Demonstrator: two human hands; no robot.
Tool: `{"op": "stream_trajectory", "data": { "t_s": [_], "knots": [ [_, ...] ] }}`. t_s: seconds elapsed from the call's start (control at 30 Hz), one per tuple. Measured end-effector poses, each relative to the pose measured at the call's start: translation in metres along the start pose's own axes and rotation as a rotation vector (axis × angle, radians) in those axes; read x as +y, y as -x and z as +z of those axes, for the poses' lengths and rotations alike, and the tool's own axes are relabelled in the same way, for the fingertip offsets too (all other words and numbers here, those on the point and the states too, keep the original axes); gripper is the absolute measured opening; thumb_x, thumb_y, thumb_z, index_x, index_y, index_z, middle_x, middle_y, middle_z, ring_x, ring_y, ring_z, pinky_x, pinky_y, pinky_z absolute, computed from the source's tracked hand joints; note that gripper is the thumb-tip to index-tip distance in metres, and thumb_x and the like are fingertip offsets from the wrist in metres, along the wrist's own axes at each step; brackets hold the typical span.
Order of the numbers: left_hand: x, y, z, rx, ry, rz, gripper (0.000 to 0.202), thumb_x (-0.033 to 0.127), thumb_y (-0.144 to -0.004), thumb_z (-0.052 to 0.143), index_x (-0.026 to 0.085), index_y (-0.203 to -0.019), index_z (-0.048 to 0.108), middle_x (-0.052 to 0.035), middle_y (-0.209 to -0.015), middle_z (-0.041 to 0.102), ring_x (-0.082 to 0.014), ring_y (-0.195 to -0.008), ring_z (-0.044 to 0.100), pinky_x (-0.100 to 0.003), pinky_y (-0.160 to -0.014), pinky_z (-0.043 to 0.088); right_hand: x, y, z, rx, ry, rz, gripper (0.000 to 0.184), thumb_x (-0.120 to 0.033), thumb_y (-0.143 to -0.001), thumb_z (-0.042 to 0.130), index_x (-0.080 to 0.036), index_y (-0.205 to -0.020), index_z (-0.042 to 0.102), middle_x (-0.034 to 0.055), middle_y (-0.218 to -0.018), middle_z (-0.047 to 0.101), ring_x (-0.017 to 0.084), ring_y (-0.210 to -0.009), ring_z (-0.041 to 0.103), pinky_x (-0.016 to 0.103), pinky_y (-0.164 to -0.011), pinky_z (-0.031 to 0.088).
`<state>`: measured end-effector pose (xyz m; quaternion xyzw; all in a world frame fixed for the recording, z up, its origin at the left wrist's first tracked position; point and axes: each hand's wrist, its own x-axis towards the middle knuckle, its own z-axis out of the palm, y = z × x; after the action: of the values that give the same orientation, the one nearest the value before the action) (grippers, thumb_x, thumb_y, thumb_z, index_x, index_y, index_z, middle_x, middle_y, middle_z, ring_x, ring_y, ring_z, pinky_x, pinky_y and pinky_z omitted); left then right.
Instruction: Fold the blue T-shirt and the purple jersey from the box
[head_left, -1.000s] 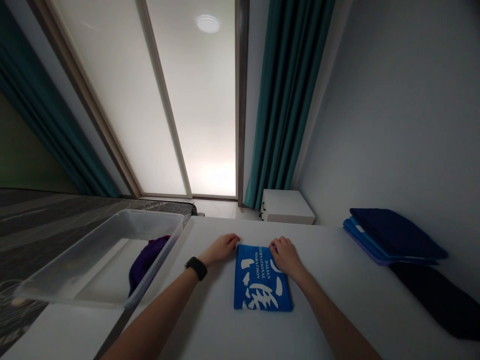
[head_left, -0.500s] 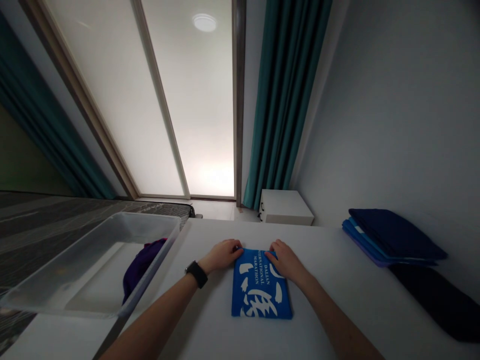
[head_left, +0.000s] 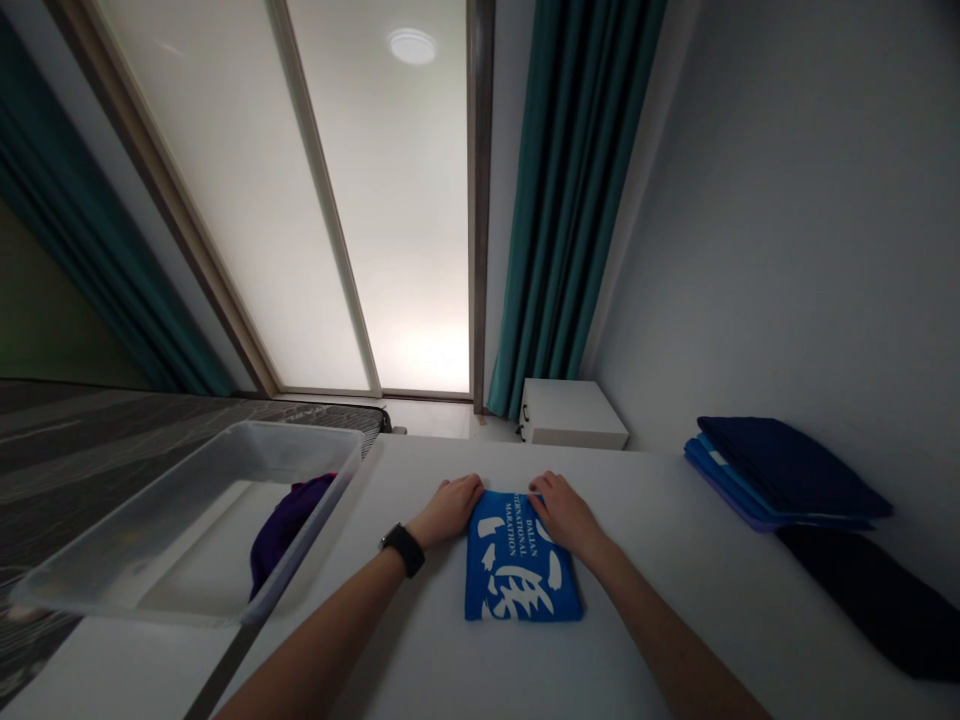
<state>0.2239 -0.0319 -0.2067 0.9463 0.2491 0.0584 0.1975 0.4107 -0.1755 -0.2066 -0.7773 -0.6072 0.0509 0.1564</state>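
Observation:
A folded blue T-shirt (head_left: 517,570) with white marathon lettering and brush-like print lies flat on the white table (head_left: 420,650). My left hand (head_left: 452,505), with a dark watch on its wrist, is closed at the shirt's far left corner. At the far right corner my right hand (head_left: 564,512) has its fingers bent over the edge, pinching the cloth. The undersides of the fingers are hidden.
To the left stands a clear plastic bin (head_left: 187,612) with a purple garment (head_left: 289,530) inside. Folded dark and blue clothes (head_left: 787,465) are stacked at the right, beside a black cloth (head_left: 870,600). A white cabinet (head_left: 574,412) stands beyond the table.
The shirt's near edge sits slightly higher in view, and both hands have shifted a little toward the far side. Both hands stay at the far corners.

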Motion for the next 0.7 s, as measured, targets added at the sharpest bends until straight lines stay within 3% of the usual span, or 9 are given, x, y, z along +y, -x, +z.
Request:
{"op": "stream_trajectory", "data": {
  "t_s": [0.13,0.3,0.43,0.57,0.7],
  "knots": [
    [0.001,-0.004,-0.006,-0.03,-0.011,0.016,0.034,0.035,-0.103,0.023,0.02,-0.095,0.053,-0.0081,-0.098,0.068,-0.0233,-0.093,0.065,-0.037,-0.086,0.044,-0.002,0.003,-0.009,-0.057,0.005,-0.086,0.027,-0.019,-0.098,0.038,-0.019,-0.104,0.064,0.0069,-0.108,0.065,0.019,-0.104,0.056,0.029,-0.094,0.038],
    [0.002,-0.011,-0.02,-0.041,-0.015,0.009,0.03,0.037,-0.101,0.032,0.021,-0.1,0.058,-0.0074,-0.098,0.07,-0.0232,-0.092,0.066,-0.032,-0.08,0.046,-0.008,0.021,-0.013,-0.075,0.053,0.018,0.024,-0.022,-0.096,0.04,-0.017,-0.097,0.063,0.0097,-0.103,0.066,0.021,-0.096,0.062,0.029,-0.081,0.044],
    [0.005,-0.008,-0.025,0.005,-0.037,-0.03,0.032,0.035,-0.099,0.032,0.021,-0.113,0.057,-0.0089,-0.1,0.071,-0.0246,-0.092,0.066,-0.034,-0.08,0.047,-0.022,0.059,-0.014,-0.087,0.079,0.124,0.031,-0.018,-0.095,0.037,-0.022,-0.121,0.054,0.0083,-0.114,0.068,0.021,-0.097,0.066,0.028,-0.072,0.045],
    [0.014,0.006,-0.026,0.028,-0.072,-0.022,0.03,0.03,-0.096,0.039,0.02,-0.115,0.059,-0.0096,-0.105,0.069,-0.0264,-0.101,0.064,-0.039,-0.09,0.045,-0.047,0.105,-0.008,-0.172,0.127,0.34,0.042,-0.018,-0.095,0.034,-0.02,-0.136,0.043,0.009,-0.091,0.073,0.024,-0.08,0.071,0.03,-0.063,0.044],
    [0.037,0.038,-0.023,0.095,-0.152,0.054,0.033,0.026,-0.094,0.042,0.02,-0.123,0.058,-0.0112,-0.121,0.063,-0.0293,-0.116,0.055,-0.047,-0.101,0.039,-0.065,0.138,0.002,-0.209,0.106,0.395,0.043,-0.02,-0.096,0.031,-0.021,-0.136,0.044,0.0097,-0.085,0.074,0.025,-0.077,0.072,0.03,-0.062,0.047]
  ]
}}
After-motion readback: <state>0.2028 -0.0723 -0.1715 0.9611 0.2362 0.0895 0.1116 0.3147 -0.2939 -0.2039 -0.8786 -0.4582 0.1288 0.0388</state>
